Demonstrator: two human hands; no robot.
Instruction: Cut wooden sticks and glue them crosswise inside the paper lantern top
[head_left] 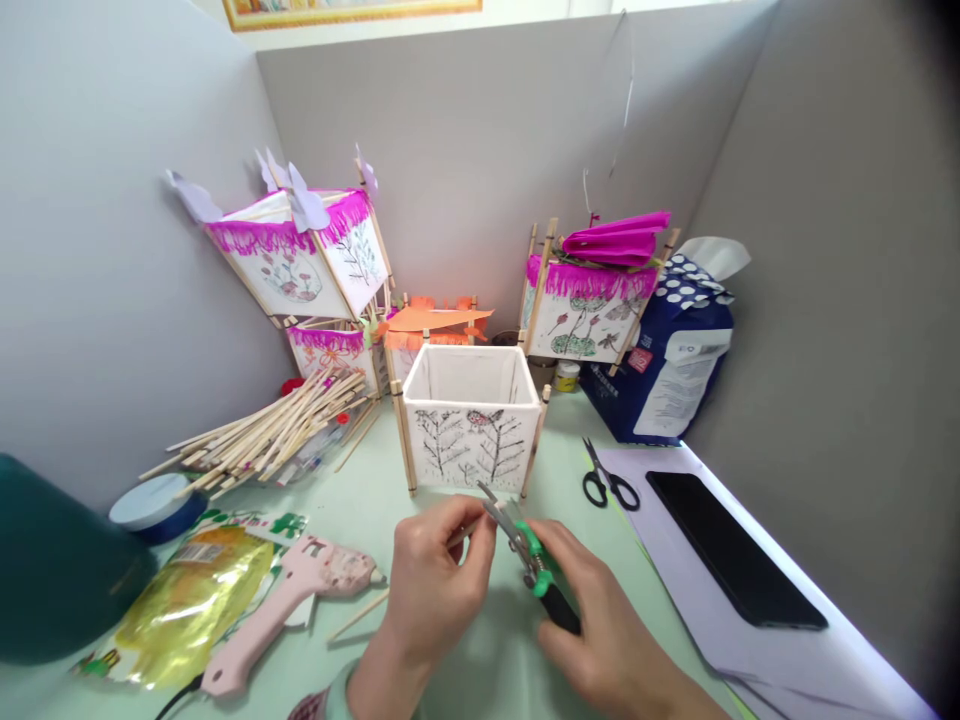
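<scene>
My left hand pinches a thin wooden stick, most of which its fingers hide. The stick's far end sits at the blades of green-and-black pruning shears. Those shears are gripped in my right hand, with their blades pointing up and to the left. Just beyond both hands stands a white box lantern with stick corner posts and drawn black branches on its front. Another stick lies on the table, partly behind my left wrist.
Left: a pink glue gun, a yellow packet, a round blue tin and a stick pile. Right: scissors, a black phone on paper, and a blue tissue pack. Decorated lanterns stand behind.
</scene>
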